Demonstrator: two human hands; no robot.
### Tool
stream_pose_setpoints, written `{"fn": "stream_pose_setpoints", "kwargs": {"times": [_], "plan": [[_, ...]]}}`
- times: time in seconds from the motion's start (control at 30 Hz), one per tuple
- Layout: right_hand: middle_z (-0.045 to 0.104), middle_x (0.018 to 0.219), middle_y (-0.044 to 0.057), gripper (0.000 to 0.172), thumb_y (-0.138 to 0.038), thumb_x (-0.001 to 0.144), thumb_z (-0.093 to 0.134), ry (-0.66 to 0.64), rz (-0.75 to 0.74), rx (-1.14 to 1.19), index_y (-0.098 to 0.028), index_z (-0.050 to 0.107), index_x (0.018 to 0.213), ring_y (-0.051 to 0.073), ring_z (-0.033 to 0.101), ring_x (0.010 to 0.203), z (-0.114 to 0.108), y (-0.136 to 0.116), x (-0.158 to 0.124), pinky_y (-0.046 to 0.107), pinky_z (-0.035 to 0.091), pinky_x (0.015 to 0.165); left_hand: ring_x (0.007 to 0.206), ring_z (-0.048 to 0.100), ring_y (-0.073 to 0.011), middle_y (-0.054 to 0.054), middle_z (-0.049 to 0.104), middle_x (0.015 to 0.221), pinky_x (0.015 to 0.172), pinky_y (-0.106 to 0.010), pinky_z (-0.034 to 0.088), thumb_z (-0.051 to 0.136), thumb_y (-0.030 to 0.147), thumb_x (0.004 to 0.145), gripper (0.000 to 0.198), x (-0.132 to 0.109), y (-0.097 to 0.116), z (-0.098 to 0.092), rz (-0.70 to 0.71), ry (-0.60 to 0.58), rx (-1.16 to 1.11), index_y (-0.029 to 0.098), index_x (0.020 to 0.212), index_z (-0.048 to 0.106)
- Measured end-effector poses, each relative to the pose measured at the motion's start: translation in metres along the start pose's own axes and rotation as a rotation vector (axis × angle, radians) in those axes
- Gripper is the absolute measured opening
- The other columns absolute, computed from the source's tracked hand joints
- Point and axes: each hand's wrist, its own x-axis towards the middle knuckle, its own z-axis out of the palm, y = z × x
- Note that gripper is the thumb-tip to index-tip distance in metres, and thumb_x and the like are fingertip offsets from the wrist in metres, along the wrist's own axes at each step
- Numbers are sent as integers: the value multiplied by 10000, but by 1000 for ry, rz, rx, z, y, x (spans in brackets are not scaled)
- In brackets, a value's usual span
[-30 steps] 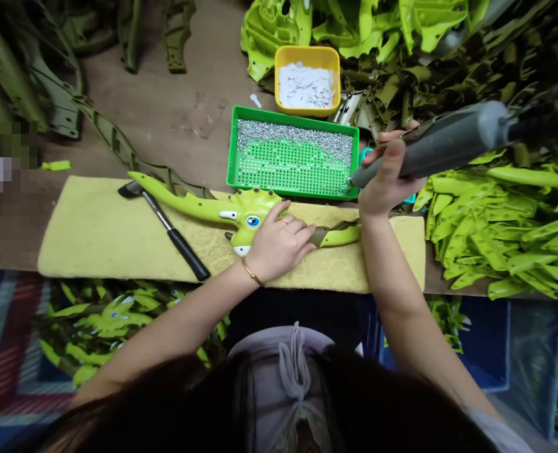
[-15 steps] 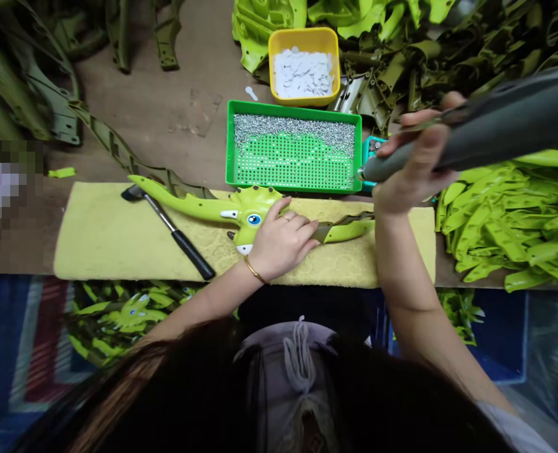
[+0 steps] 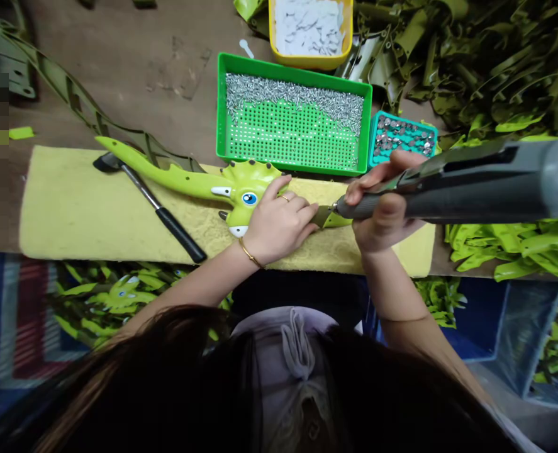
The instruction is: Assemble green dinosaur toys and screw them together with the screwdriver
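The right hand [image 3: 385, 211] has its fingers [image 3: 377, 179] curled closed around the grip of a grey handheld power tool [image 3: 448, 204], whose narrow tip touches a lime-green plastic piece [image 3: 330, 218] lying just left of those fingers. The left hand [image 3: 279, 223] lies open, its fingers [image 3: 297, 217] spread and pressing on a lime-green triceratops toy [image 3: 243, 201], which rests on a yellow foam pad [image 3: 71, 207] beneath them. Beyond the right fingers sit a teal tray of metal studs [image 3: 401, 141] and a green pegboard tray [image 3: 292, 68] holding silver pins [image 3: 279, 94]. Left of the left fingers lies a black-handled hammer [image 3: 177, 236], on the pad beside the toy's tail.
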Motion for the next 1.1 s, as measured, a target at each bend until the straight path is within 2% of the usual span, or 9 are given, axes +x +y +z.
{"fn": "stream_pose_setpoints", "kwargs": {"times": [0.13,0.3,0.4,0.47,0.57,0.7,0.8,0.9,1.1], "plan": [[607,760,-64,365,-548,800,644,-70,17,-8,-355,597,1107,71,550,485,1,-8,14,222,446,423,876,649,-238,-82,734,892,1053,-549,384,573,313,893,264,1,-1,1,5,12,-16,155,1055,708],[630,794,-54,366,-550,821,606,317,-106,8,-244,559,1015,35,518,452,19,25,75,207,372,400,913,642,-234,-78,720,920,1078,-551,373,561,295,901,254,1,0,-5,50,14,-18,156,1075,684],[592,760,-56,426,-576,790,610,483,-90,-103,-215,536,1005,25,495,453,24,60,99,215,381,432,1066,612,-259,-105,685,1099,1085,-540,384,594,271,881,247,-17,-2,-14,94,150,-15,169,1098,652],[545,705,-71,400,-559,796,603,493,-70,-138,-219,546,998,36,497,455,23,75,102,228,400,456,1039,620,-251,-102,674,1077,1003,-484,468,655,257,835,257,-41,-7,-20,-7,361,-12,182,1080,632],[488,663,-87,346,-548,809,592,476,-81,-132,-239,561,962,51,509,453,21,82,97,243,422,474,798,639,-191,-54,647,870,732,-351,548,701,259,787,250,-78,-16,-25,-506,648,-157,188,1001,594],[501,666,-77,363,-578,790,627,464,-105,-102,-244,535,898,50,496,437,20,84,91,245,406,446,555,629,-149,-3,630,746,459,-260,504,709,407,766,430,-95,-20,-32,-1061,418,-891,180,1071,506],[529,704,-65,358,-595,807,598,442,-115,-139,-250,520,858,54,510,453,19,87,95,245,415,450,561,680,-176,10,663,732,505,-296,579,774,452,689,572,-84,-18,-35,-1125,259,-1178,179,1096,480],[578,733,-66,308,-546,810,629,411,-186,-97,-255,563,882,47,513,441,17,78,102,225,405,420,621,715,-186,3,699,756,650,-349,632,846,426,595,575,-71,-16,-34,-1165,314,-1301,175,964,483],[591,786,-37,277,-498,910,493,258,-221,123,-304,657,1020,17,498,432,33,-1,66,168,343,360,611,716,-177,10,704,723,683,-342,637,884,359,551,573,-64,-11,-22,-1108,435,-1466,168,901,471]]}}
